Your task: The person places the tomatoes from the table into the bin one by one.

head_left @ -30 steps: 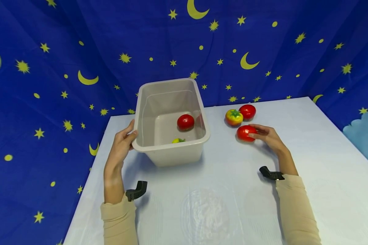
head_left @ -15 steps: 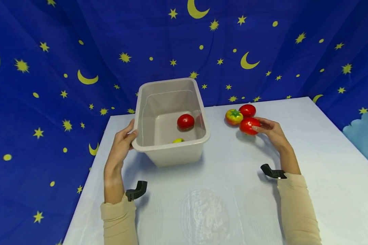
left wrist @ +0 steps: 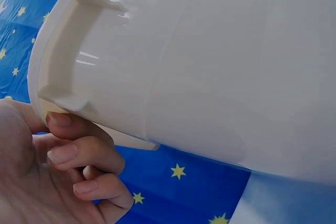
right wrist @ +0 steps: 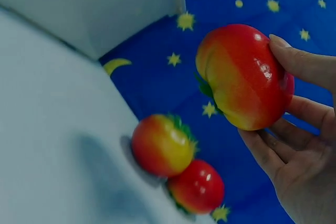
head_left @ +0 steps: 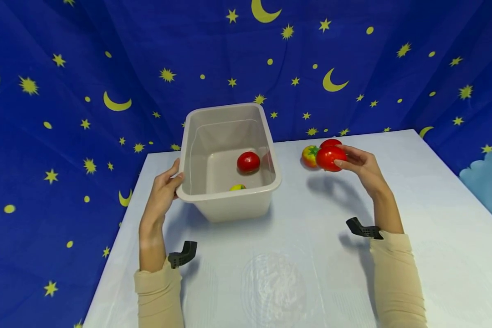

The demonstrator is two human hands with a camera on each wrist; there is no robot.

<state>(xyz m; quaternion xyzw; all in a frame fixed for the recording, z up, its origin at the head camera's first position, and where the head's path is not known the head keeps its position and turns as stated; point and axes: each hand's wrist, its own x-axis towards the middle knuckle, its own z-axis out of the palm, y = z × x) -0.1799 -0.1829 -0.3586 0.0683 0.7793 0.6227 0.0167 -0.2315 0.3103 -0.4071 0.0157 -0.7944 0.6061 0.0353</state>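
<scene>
Where the head view starts at its lower edge, two beige sleeves [head_left: 157, 291] reach up from the bottom of the frame over a pale table [head_left: 295, 273], each wrist wearing a small black camera mount [head_left: 182, 255].

Left of centre, the left hand [head_left: 161, 196] holds the near left corner of a beige plastic tub [head_left: 229, 196]. The thumb lies on the rim, and the left wrist view shows the fingers [left wrist: 73, 153] curled under the lip, so the hand grips the tub's edge. The tub rests on the table.

Inside the tub, near its front wall, a small yellow-green fruit [head_left: 237, 187] peeks over the rim, and a red tomato [head_left: 248, 162] lies farther back on the floor of the tub.

Right of centre, the right hand [head_left: 362, 166] holds a second red tomato [head_left: 330, 158] lifted clear of the table, with its shadow on the surface below. The right wrist view shows the fingers [right wrist: 299, 66] and thumb spread round it in a loose curl, pinching it by its sides.

Just behind it in the head view, a yellow-red tomato [head_left: 309, 156] and another red one [head_left: 330, 143] sit together on the table, touching or nearly so.

At the top of the frame hangs a blue cloth [head_left: 106, 68] printed with yellow stars and moons.
</scene>
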